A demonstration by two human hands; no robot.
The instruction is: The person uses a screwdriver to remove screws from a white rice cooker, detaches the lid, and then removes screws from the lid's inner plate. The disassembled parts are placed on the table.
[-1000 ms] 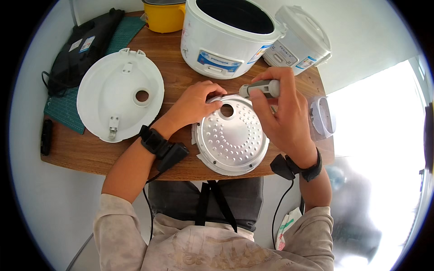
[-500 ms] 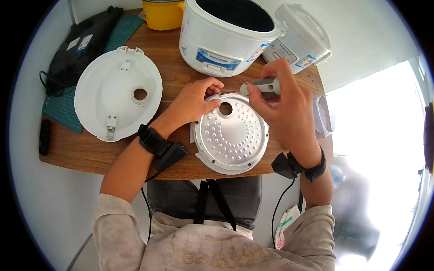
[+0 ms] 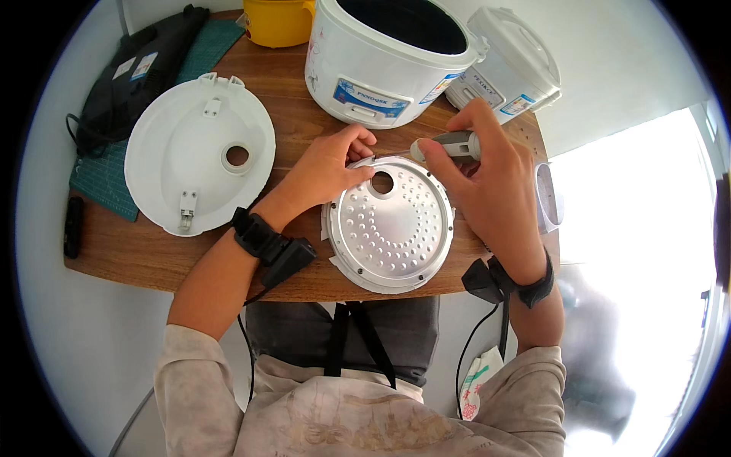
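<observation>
A round silver inner lid plate (image 3: 393,236) with dimples and one hole lies near the table's front edge. My left hand (image 3: 335,167) is closed at its far left rim, thumb on the edge beside the hole and fingers curled beyond it. What may be between those fingertips is hidden. In my right hand (image 3: 491,171) is a grey cordless screwdriver (image 3: 454,146), held almost level above the plate's far right rim. Its tip points left toward my left fingertips. Small dark screws sit around the plate's rim.
To the left lies a white rice cooker lid shell (image 3: 179,145), inside up. Behind stand a white rice cooker body (image 3: 373,84), a smaller white cooker (image 3: 510,65) and a yellow pot (image 3: 278,23). A black device (image 3: 141,84) rests on a green cutting mat (image 3: 106,183).
My right hand and the screwdriver have shifted slightly to the right, away from my left fingertips. My left hand keeps its place at the plate's rim.
</observation>
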